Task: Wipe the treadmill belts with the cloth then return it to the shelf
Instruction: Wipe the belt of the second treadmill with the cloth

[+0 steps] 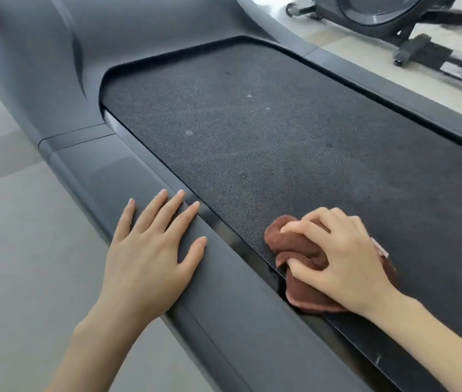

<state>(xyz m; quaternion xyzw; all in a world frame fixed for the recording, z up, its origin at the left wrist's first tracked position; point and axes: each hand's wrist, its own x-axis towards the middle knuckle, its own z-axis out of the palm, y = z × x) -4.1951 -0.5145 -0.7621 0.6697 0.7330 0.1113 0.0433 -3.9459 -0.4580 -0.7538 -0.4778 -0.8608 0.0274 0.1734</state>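
Head view.

1. Treadmill belt: black, textured, running from the far left to the near right. A few pale specks lie towards its far end.
2. Cloth: brown, bunched, with a paler edge showing. It lies on the belt at its left edge, in the near part, and its lower fold overlaps the gap beside the left side rail.
3. Right hand: palm down on the cloth. Its fingers are curled over the bunch, with the thumb tucked into the fabric from the near side, gripping it against the belt.
4. Left hand: flat on the left side rail, just beside the belt edge. Its fingers are straight and spread, holding nothing.
5. Motor cover: dark grey moulded housing rising at the belt's far end.
6. Right side rail: dark grey strip along the belt's right edge.
7. Floor: grey beyond the left rail, pale beyond the right rail.
8. Other exercise machine: dark frame with a wheel on the floor past the right rail, partly blurred.
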